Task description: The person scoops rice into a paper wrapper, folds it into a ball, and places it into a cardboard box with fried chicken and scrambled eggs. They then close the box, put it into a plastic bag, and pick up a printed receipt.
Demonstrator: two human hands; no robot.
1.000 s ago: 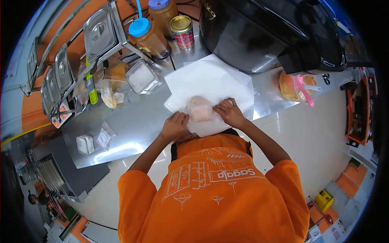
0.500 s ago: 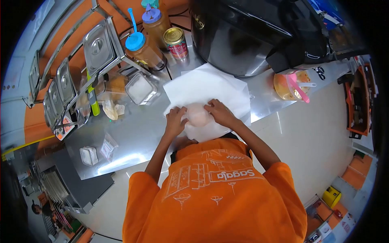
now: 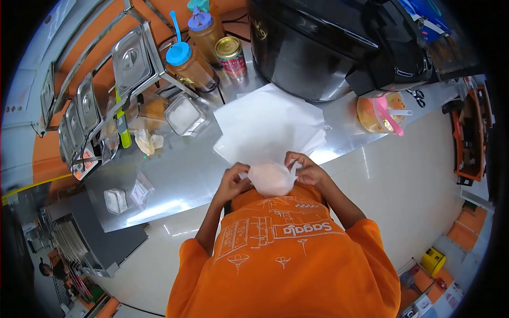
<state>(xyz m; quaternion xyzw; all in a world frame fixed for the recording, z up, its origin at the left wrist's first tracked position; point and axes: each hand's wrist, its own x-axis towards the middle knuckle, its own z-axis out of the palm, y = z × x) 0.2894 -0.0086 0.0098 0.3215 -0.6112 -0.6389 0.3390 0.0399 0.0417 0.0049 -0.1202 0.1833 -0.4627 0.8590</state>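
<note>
Close to the front of my orange shirt hangs a paper-wrapped round bundle (image 3: 270,178), its pale pinkish content showing faintly through thin white paper. My left hand (image 3: 234,181) pinches a gathered corner of the wrapping on one side. On the other side, my right hand (image 3: 309,170) grips a twisted end of the paper between thumb and fingers. What exactly is inside cannot be made out. A stack of white paper sheets (image 3: 270,119) lies on the steel counter just beyond the bundle.
A large black cooker (image 3: 313,53) stands behind the paper. To the left are a clear tub of white grains (image 3: 184,114), a tin (image 3: 231,57) and pump bottles (image 3: 186,61). A tub with a pink spoon (image 3: 380,114) sits right, near the counter edge.
Both hands have drawn the wrapped bundle off the paper stack toward my body. The wrapping is now gathered at both sides, and the bundle has lifted past the counter's near edge.
</note>
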